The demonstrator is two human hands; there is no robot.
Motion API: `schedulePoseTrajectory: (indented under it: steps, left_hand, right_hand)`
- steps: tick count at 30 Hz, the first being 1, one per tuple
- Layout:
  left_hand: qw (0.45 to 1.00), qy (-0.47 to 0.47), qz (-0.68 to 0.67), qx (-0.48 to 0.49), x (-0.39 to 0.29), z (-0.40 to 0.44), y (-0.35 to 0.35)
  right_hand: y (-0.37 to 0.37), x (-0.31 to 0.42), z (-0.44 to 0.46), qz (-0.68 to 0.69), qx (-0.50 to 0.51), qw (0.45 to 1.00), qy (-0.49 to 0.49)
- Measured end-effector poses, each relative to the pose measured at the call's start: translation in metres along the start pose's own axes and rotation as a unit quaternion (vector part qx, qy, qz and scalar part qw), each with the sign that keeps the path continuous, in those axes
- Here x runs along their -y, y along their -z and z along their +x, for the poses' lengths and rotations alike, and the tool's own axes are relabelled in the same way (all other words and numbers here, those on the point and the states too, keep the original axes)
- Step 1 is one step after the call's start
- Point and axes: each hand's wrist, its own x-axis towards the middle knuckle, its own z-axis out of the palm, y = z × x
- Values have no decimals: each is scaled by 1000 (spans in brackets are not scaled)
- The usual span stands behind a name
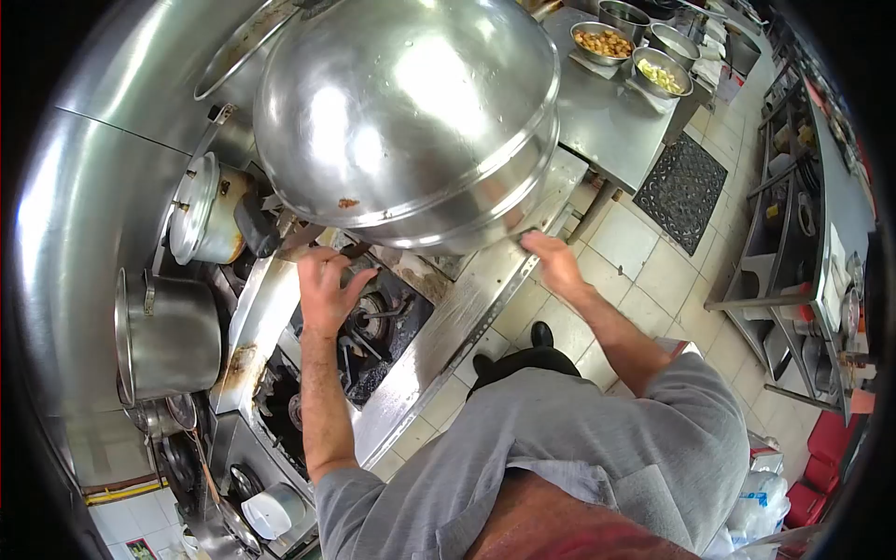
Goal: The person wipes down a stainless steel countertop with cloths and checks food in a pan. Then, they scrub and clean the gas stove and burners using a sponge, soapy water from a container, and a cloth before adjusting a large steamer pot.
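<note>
A large steel pot with a domed lid [411, 112] stands over the stove top [411, 373] in front of me. My left hand [327, 285] is just below its lower left rim, above a burner [371, 315]. The thumb is spread from the bent fingers, and nothing shows between them. At the pot's lower right, my right hand [557, 266] has its fingers closed on a small dark part at the pot's side, which looks like a handle. The fingertips are partly hidden there.
A pressure cooker [210, 210] and a tall steel pot [173, 331] stand at the left. Bowls of browned cubes [602, 41] and pale pieces [661, 75] sit on the steel counter [616, 131]. A black mat [681, 191] lies on the floor; shelving [793, 308] lines the right.
</note>
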Motion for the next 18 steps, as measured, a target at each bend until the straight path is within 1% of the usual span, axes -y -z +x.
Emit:
schedulePoseTrajectory:
  steps: [1, 2, 3, 4, 5, 6, 7, 8, 9, 10, 12, 13, 16, 17, 18]
  left_hand:
    - [997, 29, -17, -65, 1, 4, 4]
    - [997, 34, -14, -67, 5, 7, 3]
    - [999, 6, -26, -37, 10, 11, 1]
    - [999, -17, -36, -7, 17, 12, -1]
    - [998, -37, -44, 23, 25, 11, 1]
    - [998, -28, -36, 35, 32, 6, -3]
    - [998, -8, -54, 23, 42, -1, -7]
    - [999, -29, -38, 18, 46, 1, -4]
    - [998, -52, -23, 14, 47, 6, -3]
    - [999, -42, -17, 10, 49, 11, -7]
    - [994, -46, -95, 11, 50, 21, -16]
    - [995, -38, -90, 5, 50, 23, -18]
    - [998, -20, -60, -1, 50, 25, -24]
    - [998, -13, -57, -3, 51, 25, -26]
    - [998, -40, -50, -26, 52, 26, -27]
  right_hand:
    - [12, 4, 3, 189, -66, 975, -93]
    - [26, 8, 8, 247, -170, 943, -145]
    - [43, 21, 15, 299, -267, 896, -194]
    - [57, 41, 22, 394, -307, 849, -170]
    - [69, 63, 29, 486, -339, 792, -147]
    - [76, 85, 34, 498, -331, 792, -119]
    - [80, 105, 38, 510, -323, 792, -89]
    - [79, 122, 40, 498, -308, 806, -88]
    - [73, 129, 42, 500, -297, 809, -86]
    - [67, 134, 43, 506, -284, 811, -78]
    - [58, 148, 48, 493, -277, 821, -75]
    - [54, 152, 50, 493, -268, 825, -71]
    - [43, 157, 57, 431, -296, 850, -65]
    - [42, 157, 57, 432, -288, 852, -65]
    - [41, 156, 60, 427, -301, 851, -54]
